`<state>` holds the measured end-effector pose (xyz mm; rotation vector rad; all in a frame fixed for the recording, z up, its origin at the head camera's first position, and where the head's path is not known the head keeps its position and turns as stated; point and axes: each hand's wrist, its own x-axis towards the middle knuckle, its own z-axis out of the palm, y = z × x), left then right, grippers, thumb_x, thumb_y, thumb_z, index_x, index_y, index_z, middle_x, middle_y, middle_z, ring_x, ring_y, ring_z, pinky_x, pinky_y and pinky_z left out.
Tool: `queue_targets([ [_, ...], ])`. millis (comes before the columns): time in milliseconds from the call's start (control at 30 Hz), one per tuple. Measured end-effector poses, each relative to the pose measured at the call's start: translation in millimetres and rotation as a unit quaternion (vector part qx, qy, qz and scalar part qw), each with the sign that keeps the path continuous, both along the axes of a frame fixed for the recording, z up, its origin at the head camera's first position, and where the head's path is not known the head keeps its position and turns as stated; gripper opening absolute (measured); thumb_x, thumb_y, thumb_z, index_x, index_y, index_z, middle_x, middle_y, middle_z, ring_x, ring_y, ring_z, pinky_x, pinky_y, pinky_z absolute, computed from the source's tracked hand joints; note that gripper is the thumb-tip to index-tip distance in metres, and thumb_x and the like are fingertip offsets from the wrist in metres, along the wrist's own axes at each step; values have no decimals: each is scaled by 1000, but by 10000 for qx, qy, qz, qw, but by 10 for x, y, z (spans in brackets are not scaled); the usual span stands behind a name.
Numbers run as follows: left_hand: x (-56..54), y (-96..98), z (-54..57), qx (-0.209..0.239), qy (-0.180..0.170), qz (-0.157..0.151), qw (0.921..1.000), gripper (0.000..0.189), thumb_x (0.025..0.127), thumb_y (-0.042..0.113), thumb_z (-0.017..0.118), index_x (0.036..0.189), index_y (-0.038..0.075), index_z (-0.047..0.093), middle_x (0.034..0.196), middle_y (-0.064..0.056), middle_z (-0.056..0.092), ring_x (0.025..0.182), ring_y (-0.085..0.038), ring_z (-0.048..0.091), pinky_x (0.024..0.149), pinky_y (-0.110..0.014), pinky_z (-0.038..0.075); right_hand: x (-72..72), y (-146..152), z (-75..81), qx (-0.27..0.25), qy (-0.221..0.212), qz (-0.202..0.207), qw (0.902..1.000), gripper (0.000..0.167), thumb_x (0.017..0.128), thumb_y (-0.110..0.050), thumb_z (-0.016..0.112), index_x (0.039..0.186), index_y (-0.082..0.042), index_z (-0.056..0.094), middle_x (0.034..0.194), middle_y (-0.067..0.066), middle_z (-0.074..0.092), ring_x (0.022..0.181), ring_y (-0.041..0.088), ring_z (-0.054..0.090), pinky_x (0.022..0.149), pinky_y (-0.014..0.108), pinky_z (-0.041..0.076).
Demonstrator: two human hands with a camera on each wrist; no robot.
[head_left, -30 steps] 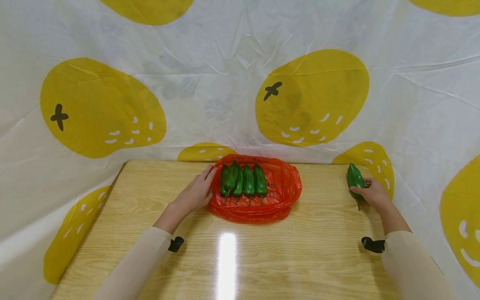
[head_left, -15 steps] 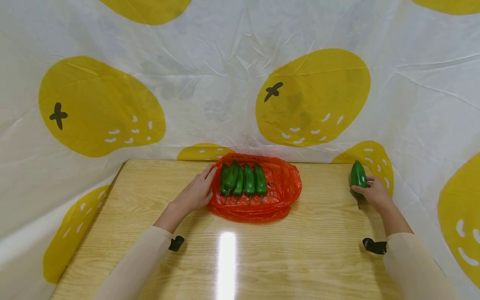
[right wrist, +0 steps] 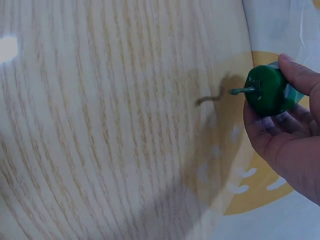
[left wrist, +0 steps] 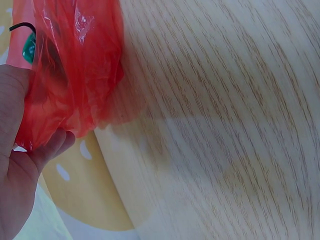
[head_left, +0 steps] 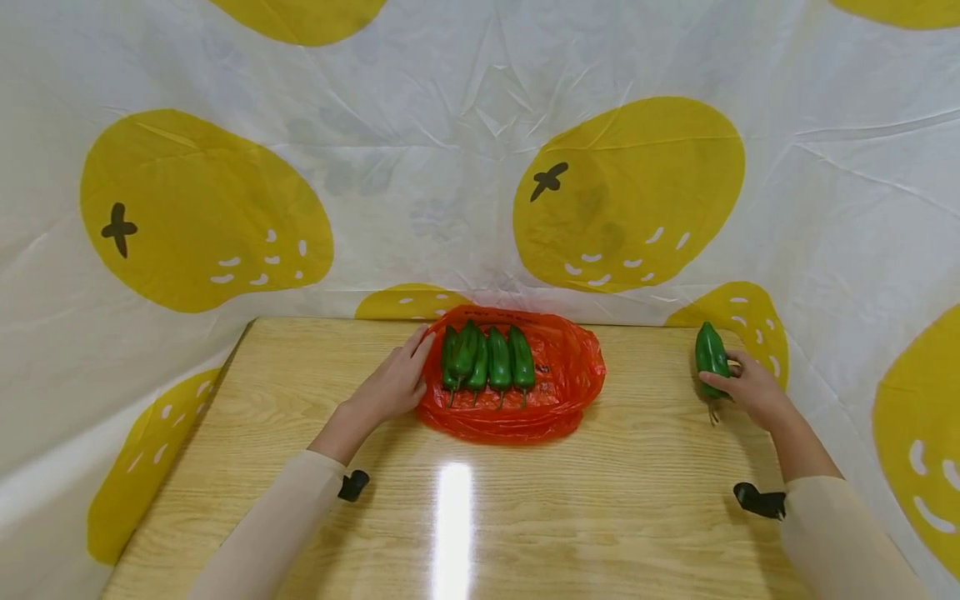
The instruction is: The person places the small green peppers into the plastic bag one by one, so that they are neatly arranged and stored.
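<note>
In the head view, a red plastic bag lies spread open at the table's back middle, with several green peppers side by side in its left part. My left hand pinches the bag's left rim; the left wrist view has the thumb and fingers on either side of the red film. Far to the right, my right hand grips a single green pepper, tip pointing away. From the right wrist, that pepper's stem end shows between thumb and fingers, its stem's shadow apart from it on the wood.
The wooden table reaches back to a white cloth printed with yellow fruit, which also hangs along both sides. A dark wrist-worn object is at the right cuff, and another at the left.
The right hand's pepper has shifted slightly right and back left, changing its tilt a little. My right forearm has moved slightly right and nearer. The left hand stays at the bag's rim.
</note>
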<state>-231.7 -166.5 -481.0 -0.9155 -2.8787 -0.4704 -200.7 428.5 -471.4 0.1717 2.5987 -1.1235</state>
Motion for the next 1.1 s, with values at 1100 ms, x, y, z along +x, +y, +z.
queue_targets([
  [1100,10,-6,68,-81,-73,15,9999,77,92,5,66,158,-6,30,164,-31,28,121,-49,60,107,-54,50,-236,-722,680,105,605,798,9949,87,105,-41,58,161,9,14,153,41,36,132,54,50,100,58,53],
])
